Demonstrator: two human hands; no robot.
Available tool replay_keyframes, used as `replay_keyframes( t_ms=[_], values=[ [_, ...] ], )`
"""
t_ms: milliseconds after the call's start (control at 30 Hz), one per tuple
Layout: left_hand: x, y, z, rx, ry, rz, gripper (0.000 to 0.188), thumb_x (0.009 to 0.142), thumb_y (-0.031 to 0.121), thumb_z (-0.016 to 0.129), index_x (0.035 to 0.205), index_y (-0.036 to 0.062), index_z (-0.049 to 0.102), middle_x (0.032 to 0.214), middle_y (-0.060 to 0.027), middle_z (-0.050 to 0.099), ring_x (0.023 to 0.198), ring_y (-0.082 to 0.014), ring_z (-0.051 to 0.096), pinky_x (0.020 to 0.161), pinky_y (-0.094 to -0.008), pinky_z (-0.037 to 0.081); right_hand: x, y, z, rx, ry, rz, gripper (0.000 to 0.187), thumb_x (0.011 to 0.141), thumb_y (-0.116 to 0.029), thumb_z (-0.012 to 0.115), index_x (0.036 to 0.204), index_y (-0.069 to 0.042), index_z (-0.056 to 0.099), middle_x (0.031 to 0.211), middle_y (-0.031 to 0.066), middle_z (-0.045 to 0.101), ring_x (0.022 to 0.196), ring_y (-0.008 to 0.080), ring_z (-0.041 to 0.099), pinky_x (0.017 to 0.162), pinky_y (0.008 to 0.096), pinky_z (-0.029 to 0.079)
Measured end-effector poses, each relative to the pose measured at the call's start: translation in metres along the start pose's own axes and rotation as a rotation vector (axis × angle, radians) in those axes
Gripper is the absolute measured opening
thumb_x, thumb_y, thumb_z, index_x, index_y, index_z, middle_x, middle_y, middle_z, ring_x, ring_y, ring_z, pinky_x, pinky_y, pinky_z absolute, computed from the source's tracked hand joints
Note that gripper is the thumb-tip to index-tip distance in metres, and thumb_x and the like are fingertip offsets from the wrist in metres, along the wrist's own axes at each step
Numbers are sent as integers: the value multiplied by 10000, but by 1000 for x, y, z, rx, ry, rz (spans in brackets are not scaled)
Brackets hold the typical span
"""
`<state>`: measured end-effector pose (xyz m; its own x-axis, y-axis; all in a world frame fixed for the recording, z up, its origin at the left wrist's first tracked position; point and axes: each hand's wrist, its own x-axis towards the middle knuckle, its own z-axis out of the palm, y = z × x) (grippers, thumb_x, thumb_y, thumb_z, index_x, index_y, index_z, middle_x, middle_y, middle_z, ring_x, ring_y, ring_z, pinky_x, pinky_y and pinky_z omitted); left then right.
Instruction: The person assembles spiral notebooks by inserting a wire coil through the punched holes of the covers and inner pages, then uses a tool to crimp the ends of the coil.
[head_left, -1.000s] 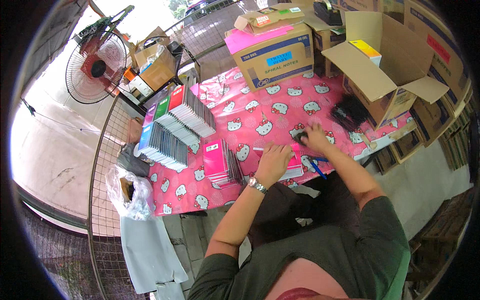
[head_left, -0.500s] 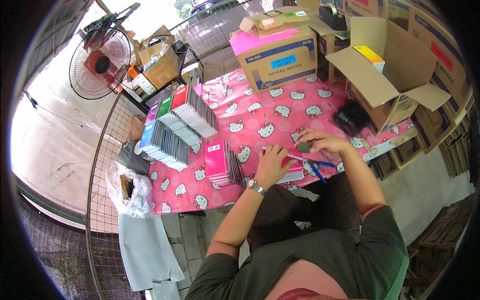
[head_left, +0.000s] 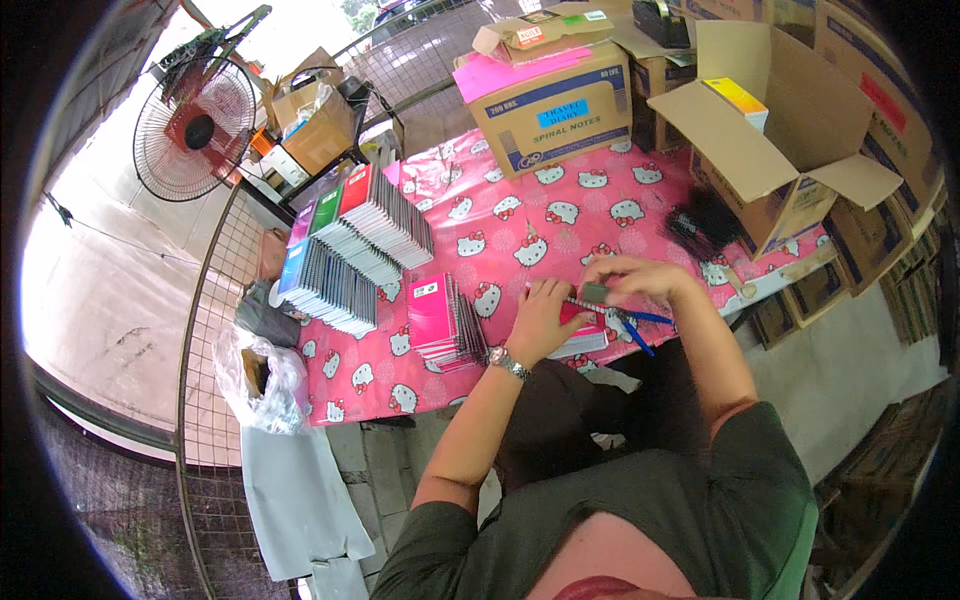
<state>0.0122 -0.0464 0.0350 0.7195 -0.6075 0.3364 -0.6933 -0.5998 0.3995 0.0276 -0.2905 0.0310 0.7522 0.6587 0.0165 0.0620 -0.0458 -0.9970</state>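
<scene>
A pink-covered spiral notebook (head_left: 583,338) lies near the table's front edge, with white pages and a pale binding coil along its far side. My left hand (head_left: 543,322) grips its left end, thumb over the cover. Pinched between the thumb and fingers of my right hand (head_left: 632,278) is a small dark green block (head_left: 594,293), just above the coil. Blue-handled pliers (head_left: 640,333) rest at the notebook's right side, their jaws partly hidden. Left of my left hand stands a stack of pink notebooks (head_left: 438,318).
Stacks of blue notebooks (head_left: 325,290) and red notebooks (head_left: 390,210) stand at the table's left. A closed carton (head_left: 555,115) sits at the back, an open carton (head_left: 745,165) at right beside a black tangled bundle (head_left: 700,225). A fan (head_left: 198,130) stands far left.
My right hand has shifted slightly left and down with the green block, closer to the coil. My left hand stays on the notebook, and the view has tilted a little.
</scene>
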Motion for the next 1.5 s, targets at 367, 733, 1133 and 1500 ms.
replay_keyframes(
  t_ms=[367, 733, 1133, 1500],
  values=[
    [-8, -36, 1, -220, 72, 6, 330, 805, 160, 745, 1051, 27, 571, 998, -164, 585, 992, -357, 543, 857, -425, 440, 25, -10, 6, 328, -113, -24, 542, 679, -203, 729, 1166, 8, 620, 1098, 91, 603, 1079, 209, 572, 977, 345, 430],
    [-2, -44, -11, -406, -15, -248, 255, 828, 111, 734, 1035, 18, 620, 954, -141, 623, 814, -256, 608, 711, -355, 479, 48, -11, 3, 523, -142, -152, 434, 691, -158, 713, 1108, -48, 670, 1043, 70, 637, 967, 167, 565, 889, 311, 444],
    [-10, -36, 6, -309, 177, -336, 264, 828, 115, 762, 1062, 23, 682, 821, -57, 667, 758, -62, 604, 654, -214, 470, 62, 52, -36, -541, 151, 190, 575, 886, -505, 657, 1163, -1, 650, 1111, 162, 672, 1121, 288, 599, 963, 378, 456],
    [-25, -33, 13, -376, 345, -414, 338, 821, 84, 746, 1144, 38, 657, 856, -23, 652, 624, -67, 443, 544, -256, 374, 53, -20, 38, -1252, 223, 7, 319, 800, -363, 726, 932, -89, 629, 942, 88, 646, 996, 299, 606, 840, 476, 435]
  ],
)
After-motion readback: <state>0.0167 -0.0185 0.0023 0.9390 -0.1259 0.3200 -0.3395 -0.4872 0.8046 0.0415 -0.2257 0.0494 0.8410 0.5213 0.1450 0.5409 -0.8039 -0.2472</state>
